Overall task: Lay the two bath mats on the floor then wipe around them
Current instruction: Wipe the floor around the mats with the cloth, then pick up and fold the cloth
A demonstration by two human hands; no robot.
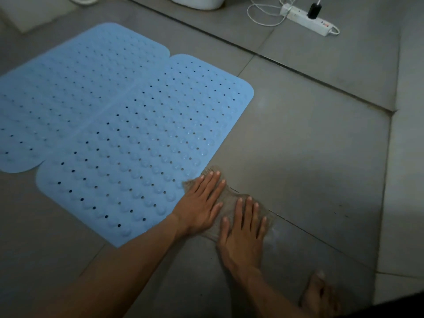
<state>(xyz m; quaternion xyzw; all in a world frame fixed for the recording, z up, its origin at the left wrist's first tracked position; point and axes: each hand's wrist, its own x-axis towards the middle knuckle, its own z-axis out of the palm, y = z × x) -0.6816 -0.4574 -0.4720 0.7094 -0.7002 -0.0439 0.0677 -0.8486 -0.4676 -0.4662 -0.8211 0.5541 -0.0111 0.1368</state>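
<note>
Two light blue perforated bath mats lie flat side by side on the grey tiled floor: the far mat [68,88] at the left and the near mat [142,145] toward the middle. A thin greyish-brown cloth [229,200] is spread on the floor against the near mat's right edge. My left hand [202,203] presses flat on the cloth's left part, fingers spread, partly over the mat's edge. My right hand [243,228] lies flat on the cloth's right part, fingers extended.
A white power strip [307,19] with a black plug and white cables lies at the back right. A white object's base [197,2] stands at the top. A dark floor groove [275,60] runs diagonally. A bare foot [321,292] rests at the bottom right.
</note>
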